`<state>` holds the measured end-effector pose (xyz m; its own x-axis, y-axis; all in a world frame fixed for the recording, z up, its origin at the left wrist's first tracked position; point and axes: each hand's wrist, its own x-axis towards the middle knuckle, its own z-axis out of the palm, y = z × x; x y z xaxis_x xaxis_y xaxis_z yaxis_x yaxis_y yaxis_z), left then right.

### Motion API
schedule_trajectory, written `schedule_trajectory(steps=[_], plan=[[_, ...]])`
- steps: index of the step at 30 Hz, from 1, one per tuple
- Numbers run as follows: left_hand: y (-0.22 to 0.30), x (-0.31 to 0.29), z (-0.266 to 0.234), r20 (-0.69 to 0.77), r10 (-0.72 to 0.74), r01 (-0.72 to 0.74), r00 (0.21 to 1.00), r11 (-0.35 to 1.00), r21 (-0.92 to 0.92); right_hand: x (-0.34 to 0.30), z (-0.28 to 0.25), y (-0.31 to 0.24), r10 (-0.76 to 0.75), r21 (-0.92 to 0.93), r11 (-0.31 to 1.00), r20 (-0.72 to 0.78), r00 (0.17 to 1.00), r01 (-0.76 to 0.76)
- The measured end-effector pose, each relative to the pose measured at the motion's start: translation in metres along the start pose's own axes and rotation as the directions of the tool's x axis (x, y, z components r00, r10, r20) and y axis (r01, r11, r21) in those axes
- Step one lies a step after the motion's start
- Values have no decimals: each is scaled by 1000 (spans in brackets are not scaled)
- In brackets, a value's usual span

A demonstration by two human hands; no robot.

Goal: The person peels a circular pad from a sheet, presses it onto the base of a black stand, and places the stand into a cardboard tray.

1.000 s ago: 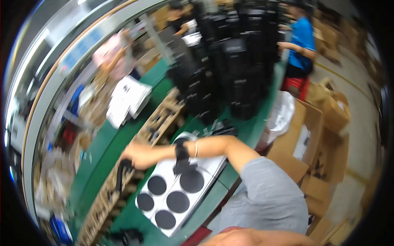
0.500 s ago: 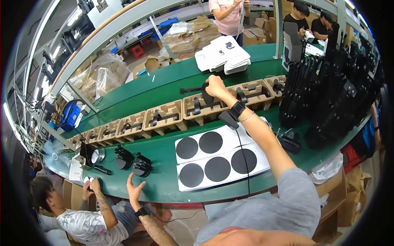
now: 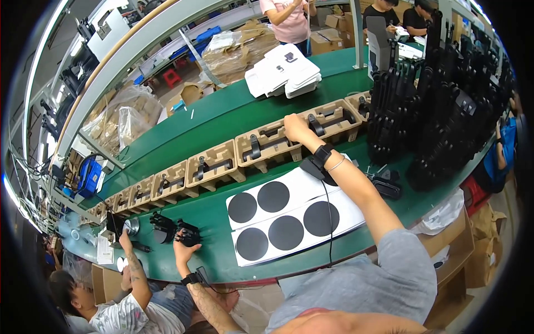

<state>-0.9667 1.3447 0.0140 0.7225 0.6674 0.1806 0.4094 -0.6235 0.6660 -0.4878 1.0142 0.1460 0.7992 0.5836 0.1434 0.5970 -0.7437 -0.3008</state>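
Note:
My left hand (image 3: 182,251) grips the near side of a cluster of black plastic parts (image 3: 189,234) standing on the green bench. A second black cluster (image 3: 162,228) is just left of it. My right hand (image 3: 298,128), its fingers curled downward, is at a brown moulded-pulp tray (image 3: 242,161) in the row across the bench. Whatever those fingers hold is hidden. Black arm-like parts (image 3: 272,146) lie in that tray. White sheets with black discs (image 3: 286,232) are spread between my arms, and a cable hangs from the device at my right wrist.
Tall stacks of black stands (image 3: 445,122) fill the bench's right side. White flat pieces (image 3: 285,72) are piled beyond the trays. A co-worker (image 3: 125,303) sits at the lower left, one hand by a metallic round part (image 3: 131,226). A small fan (image 3: 77,231) stands farther left.
My right hand has lowered to the tray; the black disc-shaped piece it held above is no longer visible. My left hand has reached forward onto the black parts. The co-worker's arm has moved forward.

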Motion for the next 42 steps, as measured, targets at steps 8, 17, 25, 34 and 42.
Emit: schedule_trajectory(steps=[8,17,25,34,42], plan=[[-22,36,0,89,-23,8,996,986,164,-21,-3,20,-31,-143,988,154,988,53],[-8,-2,-3,-124,-137,115,983,979,-168,-109,57,-62,-822,409,471,-119,557,782],[160,-90,5,-401,-451,-346,797,203,-916,-106,56,-62,-793,372,497,-172,585,784],[283,-65,92,369,-113,326,922,-285,-901,-116,38,-58,-795,414,464,-195,574,783],[285,-76,80,426,-137,313,894,-490,-813,-124,16,-55,-758,453,344,-382,528,822]])
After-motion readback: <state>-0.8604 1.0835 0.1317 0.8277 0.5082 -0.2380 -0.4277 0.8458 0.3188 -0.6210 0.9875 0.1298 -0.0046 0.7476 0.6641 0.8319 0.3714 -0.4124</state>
